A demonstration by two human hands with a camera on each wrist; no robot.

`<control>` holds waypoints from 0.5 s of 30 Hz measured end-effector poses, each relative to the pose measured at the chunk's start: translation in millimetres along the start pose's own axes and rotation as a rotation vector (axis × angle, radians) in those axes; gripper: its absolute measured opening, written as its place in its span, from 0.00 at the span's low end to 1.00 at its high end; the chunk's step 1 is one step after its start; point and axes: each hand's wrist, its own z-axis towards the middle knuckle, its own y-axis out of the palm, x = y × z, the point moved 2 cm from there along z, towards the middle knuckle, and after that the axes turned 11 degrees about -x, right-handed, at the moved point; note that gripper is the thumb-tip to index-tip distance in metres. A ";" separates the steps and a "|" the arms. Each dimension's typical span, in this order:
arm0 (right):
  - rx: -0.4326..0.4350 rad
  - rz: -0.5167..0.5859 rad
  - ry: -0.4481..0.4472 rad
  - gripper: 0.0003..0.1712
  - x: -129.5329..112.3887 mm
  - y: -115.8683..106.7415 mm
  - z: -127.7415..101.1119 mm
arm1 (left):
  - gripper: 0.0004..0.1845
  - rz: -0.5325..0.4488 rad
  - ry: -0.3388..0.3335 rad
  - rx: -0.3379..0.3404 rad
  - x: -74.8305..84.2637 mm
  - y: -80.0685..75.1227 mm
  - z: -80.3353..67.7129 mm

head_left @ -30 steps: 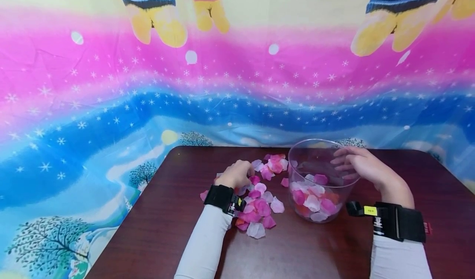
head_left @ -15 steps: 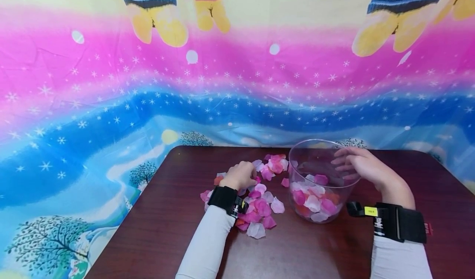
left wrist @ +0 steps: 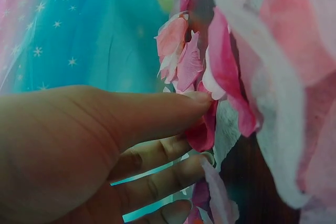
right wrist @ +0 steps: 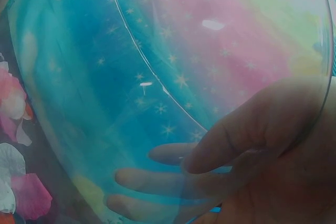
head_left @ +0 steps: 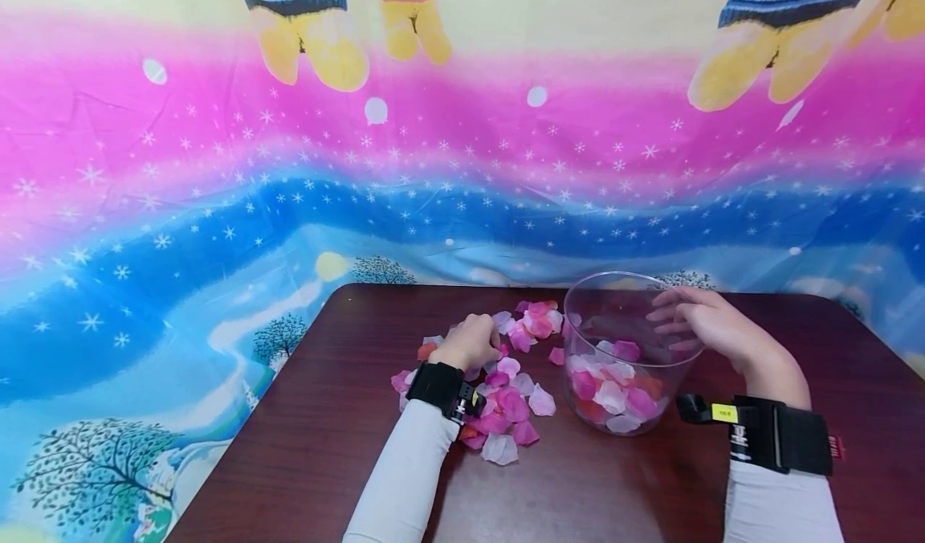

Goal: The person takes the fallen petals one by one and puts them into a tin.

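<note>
Pink, white and orange petals [head_left: 506,398] are lying scattered on the dark brown worktop [head_left: 311,438], just left of a clear plastic tub [head_left: 627,350] that is standing upright and holding more of them at its bottom. Much is staying hard to read: the left wrist view is crowding so near the heap that the petals are blurring into soft smears, and in the head view the left hand's [head_left: 471,342] knuckles are covering its own fingertips. The right wrist view is looking through the tub's curved wall, so the fingers [right wrist: 157,179] behind it are showing only as pale, hazy shapes.

The left hand is resting on the heap at about 9 o'clock from the tub, fingers curled down into the petals; its thumb [left wrist: 173,111] is pressing a deep pink petal [left wrist: 202,132] against the fingers below, pinching it. The right hand [head_left: 704,322] is gripping the tub at its 2 o'clock rim, thumb outside the wall and fingers bent over the edge inside, clamping the plastic between them. A starry pink and blue cloth [head_left: 289,165] is hanging behind.
</note>
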 end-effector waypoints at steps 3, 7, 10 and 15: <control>-0.001 0.000 -0.001 0.26 1.0 -0.1 -0.6 | 0.06 -0.001 0.004 -0.001 -0.1 0.4 0.9; -0.002 0.002 -0.001 0.27 2.0 -0.3 -0.7 | 0.06 0.011 0.026 0.013 0.0 -0.9 0.7; -0.003 0.005 -0.002 0.26 2.0 -0.4 -0.6 | 0.08 0.031 0.043 0.028 0.4 -4.3 -0.1; -0.004 0.006 -0.004 0.26 0.8 -0.5 -0.4 | 0.09 0.038 0.082 0.073 1.0 -14.7 -3.5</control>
